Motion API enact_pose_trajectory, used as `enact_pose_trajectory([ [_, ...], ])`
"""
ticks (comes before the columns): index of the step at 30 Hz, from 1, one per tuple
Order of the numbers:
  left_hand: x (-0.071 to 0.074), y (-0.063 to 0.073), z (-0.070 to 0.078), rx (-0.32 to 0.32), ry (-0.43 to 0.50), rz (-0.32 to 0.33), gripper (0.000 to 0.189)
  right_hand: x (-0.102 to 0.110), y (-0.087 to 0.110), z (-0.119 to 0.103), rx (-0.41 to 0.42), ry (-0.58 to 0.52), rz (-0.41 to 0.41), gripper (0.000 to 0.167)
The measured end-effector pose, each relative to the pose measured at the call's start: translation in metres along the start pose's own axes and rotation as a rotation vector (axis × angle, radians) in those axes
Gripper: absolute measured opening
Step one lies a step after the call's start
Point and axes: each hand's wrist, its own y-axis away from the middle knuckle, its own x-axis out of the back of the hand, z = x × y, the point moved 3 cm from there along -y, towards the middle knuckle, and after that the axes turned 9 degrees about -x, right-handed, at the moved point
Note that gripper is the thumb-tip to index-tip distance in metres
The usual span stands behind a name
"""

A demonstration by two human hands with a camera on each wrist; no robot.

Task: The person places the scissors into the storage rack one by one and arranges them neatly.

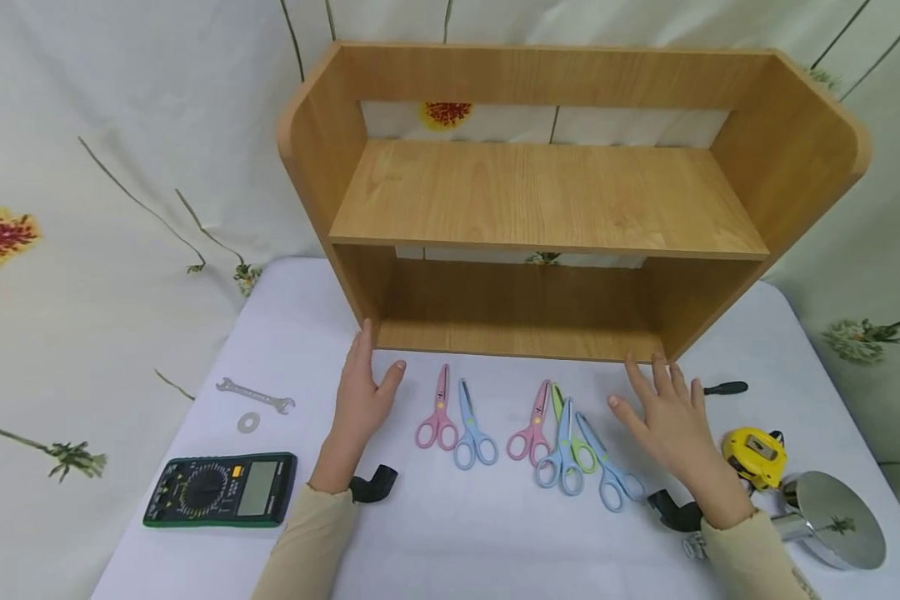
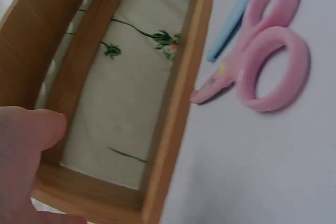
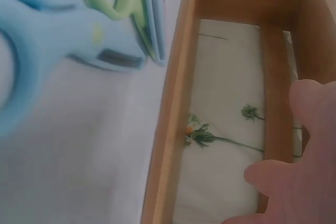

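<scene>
L hand [image 1: 362, 400] & R hand [image 1: 669, 423]: fingers extended, gripping nothing, contact w/ shelf unclear | Wooden shelf [image 1: 547, 196]: upright, far side of table [image 1: 480, 542] | Risk: shelf, if dragged fwd, could shove leftmost pink scissors [image 1: 441, 402]; cause: tips nr. its front.

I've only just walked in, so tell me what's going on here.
A person's left grip is at the lower left corner of a wooden shelf standing on the white table, their right grip near its lower right corner. Whether either touches it is unclear. Six pairs of scissors lie in front of the shelf, none held.
</scene>
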Motion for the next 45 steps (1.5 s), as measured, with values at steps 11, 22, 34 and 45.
enact_pose_trajectory([
  [11,-0.022,-0.023,-0.043,0.051,0.179,0.319,0.076,-0.021,0.014,-0.004,0.024,-0.035,0.034,0.074],
  [22,-0.023,-0.041,-0.06,0.021,0.257,0.423,0.046,-0.043,0.037,-0.007,0.004,-0.111,-0.081,0.055],
  [34,-0.028,-0.041,-0.064,0.068,0.328,0.391,0.046,-0.056,0.04,-0.012,-0.013,-0.117,-0.168,0.06],
  [45,-0.03,-0.044,-0.064,0.085,0.355,0.376,0.044,-0.044,0.041,-0.007,-0.109,-0.05,-0.274,0.059],
])
